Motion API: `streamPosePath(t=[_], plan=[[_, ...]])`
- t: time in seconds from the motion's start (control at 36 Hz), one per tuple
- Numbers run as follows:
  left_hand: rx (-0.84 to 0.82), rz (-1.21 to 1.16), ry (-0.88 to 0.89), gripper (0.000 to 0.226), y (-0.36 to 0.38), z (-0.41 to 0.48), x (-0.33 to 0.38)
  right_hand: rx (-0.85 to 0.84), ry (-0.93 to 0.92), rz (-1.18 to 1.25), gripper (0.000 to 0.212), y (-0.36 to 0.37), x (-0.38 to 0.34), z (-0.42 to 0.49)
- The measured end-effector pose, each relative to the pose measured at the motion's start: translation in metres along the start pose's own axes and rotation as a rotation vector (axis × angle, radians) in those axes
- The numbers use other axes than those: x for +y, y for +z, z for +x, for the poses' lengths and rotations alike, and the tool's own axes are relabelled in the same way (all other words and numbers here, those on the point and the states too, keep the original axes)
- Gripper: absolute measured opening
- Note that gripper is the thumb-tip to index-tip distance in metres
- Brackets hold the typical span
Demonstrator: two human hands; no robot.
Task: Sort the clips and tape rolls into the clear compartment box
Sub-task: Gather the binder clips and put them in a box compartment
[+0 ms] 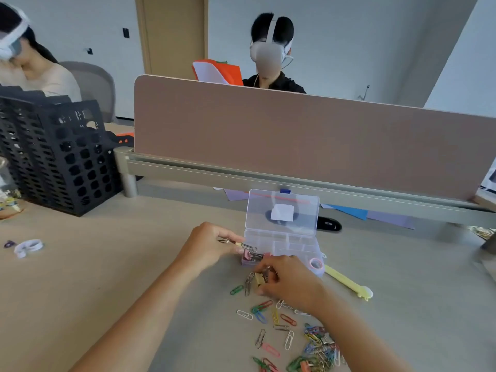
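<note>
Left hand (209,245): pinching binder clip (248,247) lengthwise at box (284,241) near-left corner, nearer; right hand (291,284): gripping yellow clip (259,279), box just beyond

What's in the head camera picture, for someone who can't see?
A person's left hand holds a silver-handled binder clip at the open clear plastic compartment box; the right hand grips a yellow binder clip. Colourful paper clips litter the beige desk.

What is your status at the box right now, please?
Left hand pinching a binder clip beside the box. Right hand gripping a tan clip. Paper clips loose on table, white tape roll far left.
</note>
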State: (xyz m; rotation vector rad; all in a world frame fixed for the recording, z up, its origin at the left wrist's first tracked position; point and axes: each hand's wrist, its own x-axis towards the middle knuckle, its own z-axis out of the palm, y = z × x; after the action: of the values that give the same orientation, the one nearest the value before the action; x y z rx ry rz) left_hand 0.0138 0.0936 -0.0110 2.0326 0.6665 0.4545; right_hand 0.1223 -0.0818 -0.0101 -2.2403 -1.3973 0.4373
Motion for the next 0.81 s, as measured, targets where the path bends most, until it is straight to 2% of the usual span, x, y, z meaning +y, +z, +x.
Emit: streamPosePath(t=[0.06,0.17,0.33,0.47,0.67,0.81], plan=[[0.003,-0.001,-0.005,0.021,-0.001,0.001,-0.001,0.005,-0.012,-0.045,0.018,-0.003,-0.002,0.002],[0.010,0.016,0.009,0.020,0.003,0.006,-0.003,-0.024,-0.034,-0.079,0.017,-0.013,0.000,0.000],[0.039,0.109,0.063,0.016,0.014,0.017,-0.001,0.128,-0.064,0.205,0.017,-0.036,0.009,0.001],[0.073,0.247,0.095,0.007,0.022,0.022,0.003,0.232,0.012,0.323,0.021,-0.044,0.026,0.014],[0.071,0.254,0.155,0.008,0.029,0.024,-0.001,0.321,0.047,0.321,0.016,-0.038,0.040,0.034],[0.065,0.277,0.235,0.008,0.027,0.026,-0.011,0.323,0.054,0.279,0.015,-0.034,0.043,0.045]])
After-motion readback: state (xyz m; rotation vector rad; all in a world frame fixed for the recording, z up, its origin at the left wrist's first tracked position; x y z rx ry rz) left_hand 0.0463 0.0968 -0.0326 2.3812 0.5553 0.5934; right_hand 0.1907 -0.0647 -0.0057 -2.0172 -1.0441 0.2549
